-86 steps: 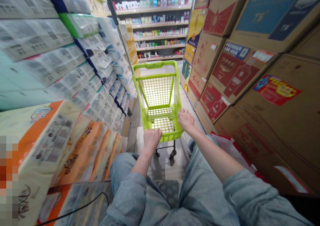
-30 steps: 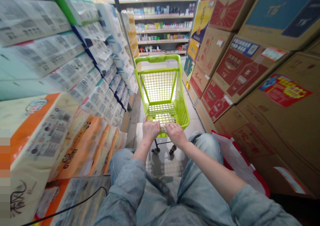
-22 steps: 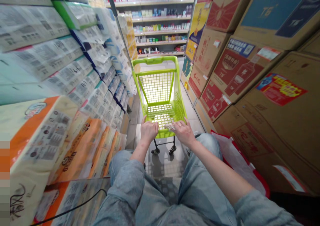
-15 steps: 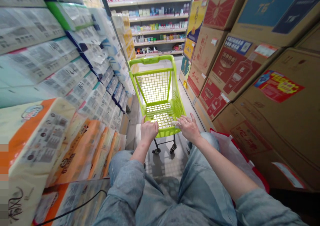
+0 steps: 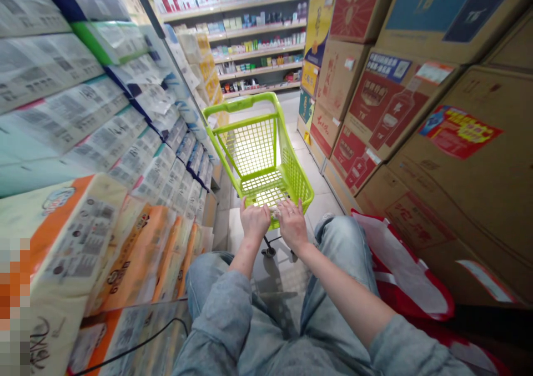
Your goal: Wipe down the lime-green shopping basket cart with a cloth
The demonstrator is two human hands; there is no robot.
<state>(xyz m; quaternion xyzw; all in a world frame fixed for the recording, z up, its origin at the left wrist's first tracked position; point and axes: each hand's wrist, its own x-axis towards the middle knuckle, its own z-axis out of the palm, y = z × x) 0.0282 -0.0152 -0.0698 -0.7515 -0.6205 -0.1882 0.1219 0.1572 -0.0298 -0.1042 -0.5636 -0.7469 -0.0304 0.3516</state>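
Along the left, stacked tissue packs [image 5: 62,237]. Mid-aisle, left hand [image 5: 255,220] curled tight around near rim of green cart [image 5: 254,148]; right hand [image 5: 292,224] just beside, fingers spread, lying flat on same rim. Rightward, cardboard boxes [image 5: 458,159].

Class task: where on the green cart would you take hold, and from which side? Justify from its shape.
Probably the near rim of the green cart, from above on the person's side: it is a rounded horizontal lip facing them. The left hand curls over it; the right hand rests alongside.
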